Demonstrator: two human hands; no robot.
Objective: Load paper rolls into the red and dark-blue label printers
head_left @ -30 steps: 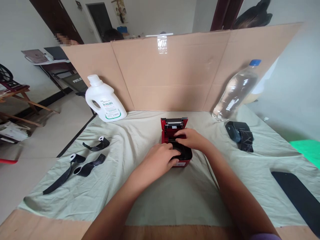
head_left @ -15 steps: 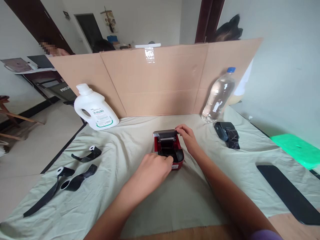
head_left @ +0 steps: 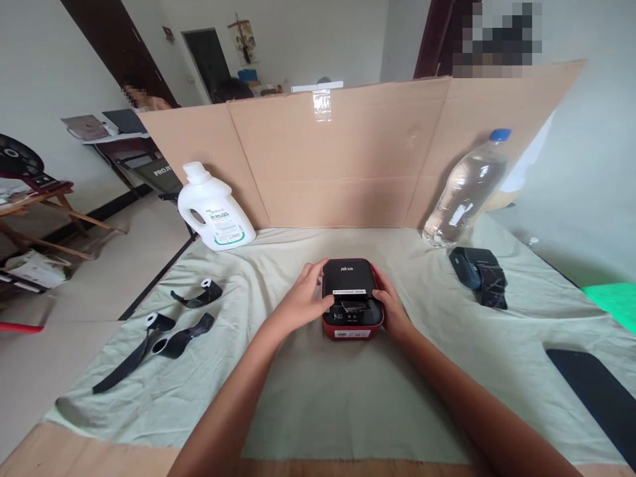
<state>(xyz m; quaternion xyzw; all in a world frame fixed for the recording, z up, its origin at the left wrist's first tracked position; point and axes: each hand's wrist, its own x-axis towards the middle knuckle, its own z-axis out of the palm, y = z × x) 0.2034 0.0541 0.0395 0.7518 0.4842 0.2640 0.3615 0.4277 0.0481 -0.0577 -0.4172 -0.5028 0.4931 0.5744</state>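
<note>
from my end i'd call this steadying the printer [head_left: 348, 283] w/ its lid [head_left: 346, 273] down. best done w/ equal pressure both sides, thumbs nr the top edges but clear of the slot [head_left: 354, 307], & no sideways shove, or it might skid on the cloth [head_left: 318, 404]. printer's btwn my hands, flat on the cloth: left hand [head_left: 302, 299] clamped on its left side, right hand [head_left: 392, 306] clamped on its right, both touching.
</note>
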